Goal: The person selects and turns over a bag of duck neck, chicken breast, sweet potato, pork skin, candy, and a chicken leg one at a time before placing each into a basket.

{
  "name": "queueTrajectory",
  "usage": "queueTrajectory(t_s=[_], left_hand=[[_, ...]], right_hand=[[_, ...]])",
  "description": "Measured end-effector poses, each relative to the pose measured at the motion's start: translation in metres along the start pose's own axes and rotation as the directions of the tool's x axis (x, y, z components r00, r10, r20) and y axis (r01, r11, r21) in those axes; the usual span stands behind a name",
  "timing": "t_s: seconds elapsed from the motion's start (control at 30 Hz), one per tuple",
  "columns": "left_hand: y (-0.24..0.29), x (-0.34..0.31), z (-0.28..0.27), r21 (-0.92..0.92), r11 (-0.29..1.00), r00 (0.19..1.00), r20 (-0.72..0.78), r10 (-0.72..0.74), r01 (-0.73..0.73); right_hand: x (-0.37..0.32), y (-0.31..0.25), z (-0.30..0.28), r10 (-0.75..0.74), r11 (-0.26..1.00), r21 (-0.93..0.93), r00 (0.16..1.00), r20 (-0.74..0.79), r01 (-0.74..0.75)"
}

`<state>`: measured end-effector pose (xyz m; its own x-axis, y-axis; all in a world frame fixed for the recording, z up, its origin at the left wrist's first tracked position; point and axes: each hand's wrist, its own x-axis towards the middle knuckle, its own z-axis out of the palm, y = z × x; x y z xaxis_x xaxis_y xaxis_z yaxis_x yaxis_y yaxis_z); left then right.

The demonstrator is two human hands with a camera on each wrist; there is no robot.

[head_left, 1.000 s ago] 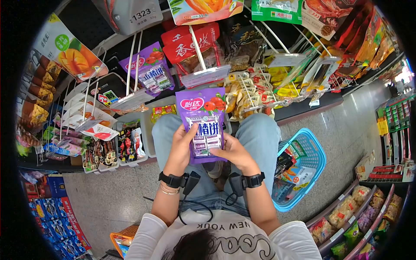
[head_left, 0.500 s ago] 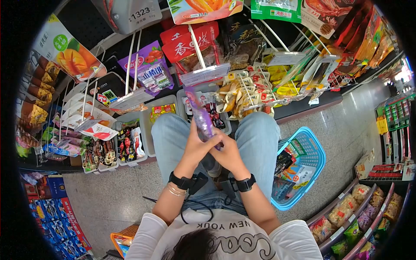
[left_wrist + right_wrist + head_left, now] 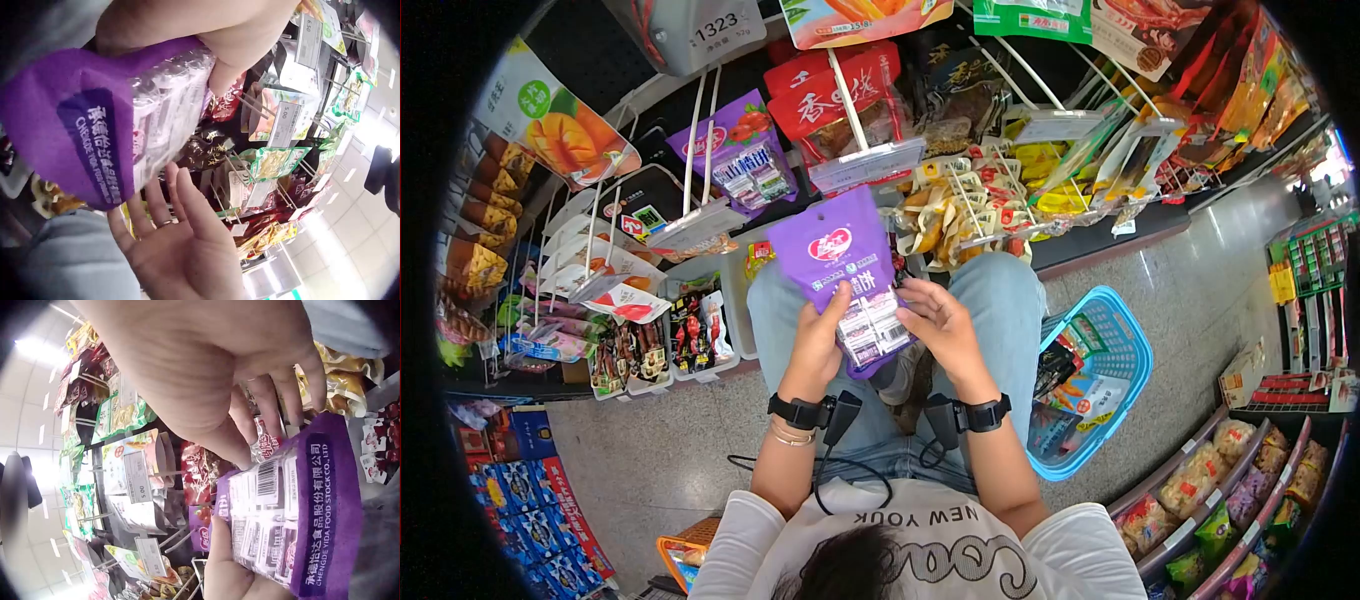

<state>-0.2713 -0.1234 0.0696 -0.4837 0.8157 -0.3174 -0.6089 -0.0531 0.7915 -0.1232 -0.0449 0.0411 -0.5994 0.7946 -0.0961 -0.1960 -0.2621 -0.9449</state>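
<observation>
A purple snack bag point(image 3: 840, 275) with clear windows and small wrapped pieces inside is held over the lap in the head view, its top tilted to the left. My left hand point(image 3: 815, 345) grips it by the lower left side, thumb on the near face. At the opposite edge is my right hand point(image 3: 943, 325), its fingers spread and loosely bent, thumb tip close to the bag. From the right wrist, the bag's window and barcode point(image 3: 267, 481) show, with the right fingertips near its edge. The left wrist view shows the right palm point(image 3: 187, 256) open beside the bag.
A blue basket point(image 3: 1145, 375) with several packs stands on the floor right of the knees. Ahead, snack bags hang on hooks, including a similar purple bag point(image 3: 740, 160). Bins of small packs point(image 3: 700, 325) sit below on the left. A tiered snack shelf point(image 3: 1200, 500) is at right.
Both hands held the bag upright with its front showing; it was then turned edge-on. Now a broad face shows again, tilted left, and the right fingers have spread away from it.
</observation>
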Motion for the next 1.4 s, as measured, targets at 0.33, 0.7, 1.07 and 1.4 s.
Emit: queueTrajectory(t_s=[0.33,0.7,1.07,1.4], left_hand=[[-0.004,0.002,0.0,0.1,0.995,0.999,0.048,-0.004,0.0],[-0.014,0.005,0.028,0.169,0.984,0.99,0.122,-0.067,0.046],[-0.051,0.001,0.096,0.364,0.905,0.847,0.388,-0.363,0.222],[-0.074,0.009,0.124,0.558,0.807,0.767,0.426,-0.479,0.194]], right_hand=[[-0.003,-0.006,-0.005,0.098,0.983,0.141,0.986,0.135,-0.117],[-0.012,-0.026,-0.022,0.093,0.985,0.136,0.987,0.127,-0.11],[-0.068,-0.056,-0.092,0.057,0.989,0.141,0.984,-0.168,-0.033],[-0.136,-0.048,-0.232,-0.078,0.967,0.101,0.644,-0.761,0.236]])
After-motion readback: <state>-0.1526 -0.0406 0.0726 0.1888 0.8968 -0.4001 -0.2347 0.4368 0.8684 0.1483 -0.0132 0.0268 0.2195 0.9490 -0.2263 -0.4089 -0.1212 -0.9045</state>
